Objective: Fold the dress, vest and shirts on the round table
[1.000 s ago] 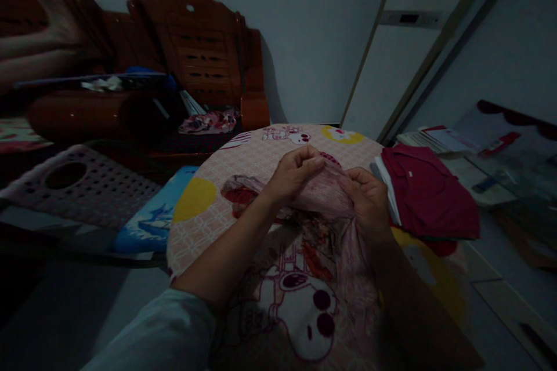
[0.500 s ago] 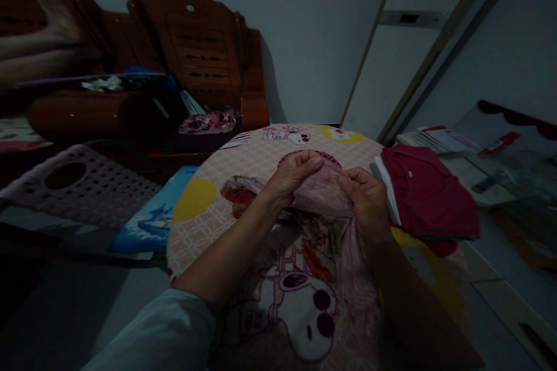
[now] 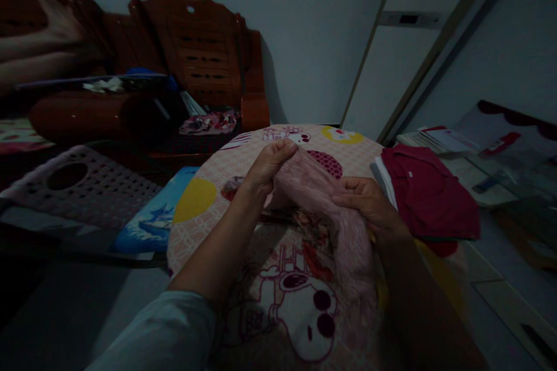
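A pale pink piece of thin cloth (image 3: 307,182) is stretched between my two hands over the round table. My left hand (image 3: 272,165) pinches its far left end, fingers closed. Further right, my right hand (image 3: 363,200) grips the same cloth between thumb and fingers. From there a long part of it hangs down onto the tabletop, toward me. Beneath the cloth lies a crumpled patterned fabric (image 3: 317,246) in brown and orange-red, partly hidden; whether it joins the pink cloth I cannot tell. Another bit of patterned fabric (image 3: 230,187) shows left of my left wrist.
The table has a patterned cover (image 3: 204,243) with cartoon dogs. A folded dark red garment (image 3: 429,191) tops a stack at its right edge. Papers (image 3: 448,139) lie beyond. At left are a woven seat (image 3: 100,185), a blue cushion (image 3: 159,214), a wooden sofa (image 3: 204,52) and a person's bare leg (image 3: 39,58).
My left hand has moved left and slightly away from me, and my right hand a little nearer to me. The pink cloth between them is now pulled out longer.
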Action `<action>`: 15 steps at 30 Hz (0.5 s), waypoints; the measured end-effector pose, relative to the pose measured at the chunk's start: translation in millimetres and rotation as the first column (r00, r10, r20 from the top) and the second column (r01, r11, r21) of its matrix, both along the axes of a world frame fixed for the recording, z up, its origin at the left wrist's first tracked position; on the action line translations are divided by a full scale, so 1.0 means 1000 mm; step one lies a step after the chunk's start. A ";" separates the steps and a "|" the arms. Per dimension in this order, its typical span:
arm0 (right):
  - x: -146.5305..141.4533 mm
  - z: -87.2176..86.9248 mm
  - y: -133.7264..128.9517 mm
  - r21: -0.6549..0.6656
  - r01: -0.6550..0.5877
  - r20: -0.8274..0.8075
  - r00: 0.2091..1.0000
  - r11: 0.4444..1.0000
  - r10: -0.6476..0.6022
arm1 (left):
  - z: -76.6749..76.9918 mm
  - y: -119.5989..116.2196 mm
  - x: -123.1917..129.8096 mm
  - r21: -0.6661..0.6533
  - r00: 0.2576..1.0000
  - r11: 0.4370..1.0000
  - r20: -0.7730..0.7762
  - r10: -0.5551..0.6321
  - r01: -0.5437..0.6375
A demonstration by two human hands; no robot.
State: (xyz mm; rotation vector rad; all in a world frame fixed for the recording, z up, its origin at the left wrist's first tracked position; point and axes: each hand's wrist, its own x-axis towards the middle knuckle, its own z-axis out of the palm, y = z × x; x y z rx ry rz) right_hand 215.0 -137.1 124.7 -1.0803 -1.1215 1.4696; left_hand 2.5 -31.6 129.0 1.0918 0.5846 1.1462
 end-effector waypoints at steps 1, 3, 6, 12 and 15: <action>0.005 0.001 0.001 -0.015 -0.008 0.013 1.000 1.000 0.008 | -0.002 0.004 -0.004 -0.003 1.000 1.000 0.005 0.010 -0.010; 0.014 0.003 0.002 -0.027 0.005 0.021 1.000 1.000 -0.005 | -0.005 0.011 -0.011 -0.007 0.999 0.999 0.021 0.033 -0.033; 0.025 0.005 0.004 -0.016 0.064 0.004 0.998 0.998 -0.064 | -0.007 0.017 -0.016 -0.016 0.996 0.997 0.038 0.079 -0.078; 0.037 0.005 0.005 0.014 0.102 0.017 0.995 0.995 -0.102 | -0.010 0.019 -0.015 -0.053 0.998 0.998 0.040 0.049 -0.046; 0.042 0.005 0.005 0.028 0.117 0.047 0.992 0.993 -0.118 | -0.011 0.018 -0.015 -0.073 1.000 0.997 0.012 0.019 -0.018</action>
